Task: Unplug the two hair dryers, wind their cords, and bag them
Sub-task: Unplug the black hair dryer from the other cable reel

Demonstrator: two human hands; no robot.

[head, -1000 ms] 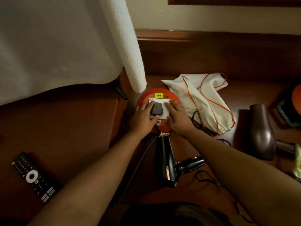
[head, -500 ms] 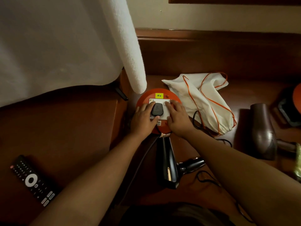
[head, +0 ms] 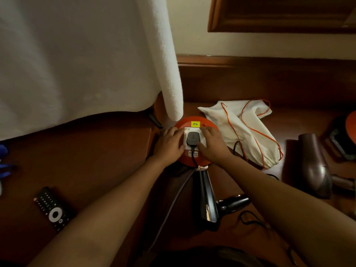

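Fingers of left hand (head: 169, 144) and right hand (head: 212, 145) spread flat and pressed on round orange extension-cord reel (head: 195, 160), one hand each side of black plug (head: 193, 138) seated in white socket plate (head: 202, 140) — neither hand gripping plug. Yellow sticker (head: 195, 124) at reel's far edge marked "M4"; small white label below socket too blurred to read. Black hair dryer (head: 205, 199) lying on dark wooden desk (head: 96, 160) just near side of reel, long axis running away from the person, handle jutting right, thin black cord (head: 250, 218) looping beside it. Brown hair dryer (head: 314, 164) lying well to the right, long axis also front to back. White drawstring bag with orange cord (head: 248, 132) crumpled between reel and brown dryer. Black remote control (head: 53, 209) at near left — white towel (head: 86, 54) hanging above.
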